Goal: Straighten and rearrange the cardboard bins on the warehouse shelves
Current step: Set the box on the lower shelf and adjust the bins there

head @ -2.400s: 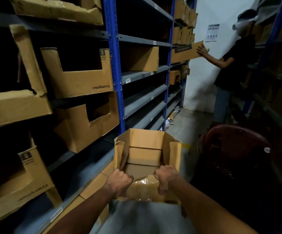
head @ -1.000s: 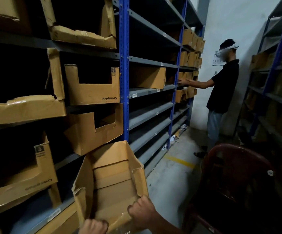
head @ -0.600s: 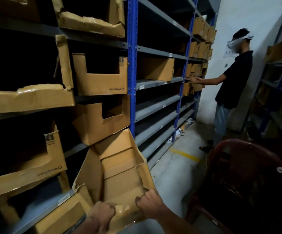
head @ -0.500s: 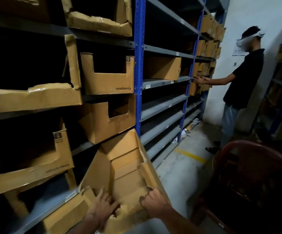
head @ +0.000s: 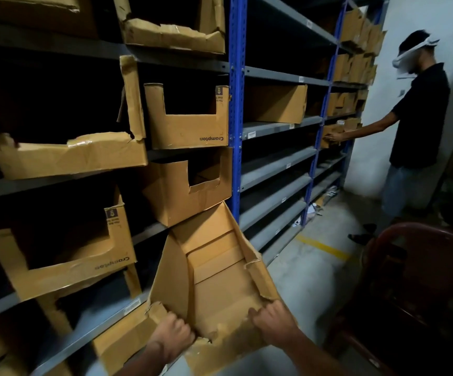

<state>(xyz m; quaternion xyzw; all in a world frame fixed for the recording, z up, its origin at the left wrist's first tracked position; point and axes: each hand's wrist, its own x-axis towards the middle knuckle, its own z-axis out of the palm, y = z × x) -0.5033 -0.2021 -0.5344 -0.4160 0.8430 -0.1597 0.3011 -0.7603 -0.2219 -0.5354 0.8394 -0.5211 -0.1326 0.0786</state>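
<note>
I hold an open, torn cardboard bin (head: 214, 278) tilted toward the shelving, its far end just under the bin with a square cutout (head: 181, 194). My left hand (head: 172, 335) grips the bin's near left corner. My right hand (head: 274, 320) grips the ragged near right edge. On the shelves to the left sit a Crompton bin (head: 187, 126), a crushed wide bin (head: 67, 156) and a lower Crompton bin (head: 65, 264). A plain box (head: 277, 104) stands in the neighbouring bay.
A blue upright post (head: 236, 104) splits the grey shelving (head: 274, 166). Another person (head: 415, 126) in a black shirt reaches into bins at the far end. A dark red chair (head: 420, 291) stands close on my right. The concrete floor (head: 317, 267) carries a yellow line.
The bin has swung from in front of me toward the shelf on the left, its far end now under the cutout bin. My left hand spread open briefly, then closed on the corner again.
</note>
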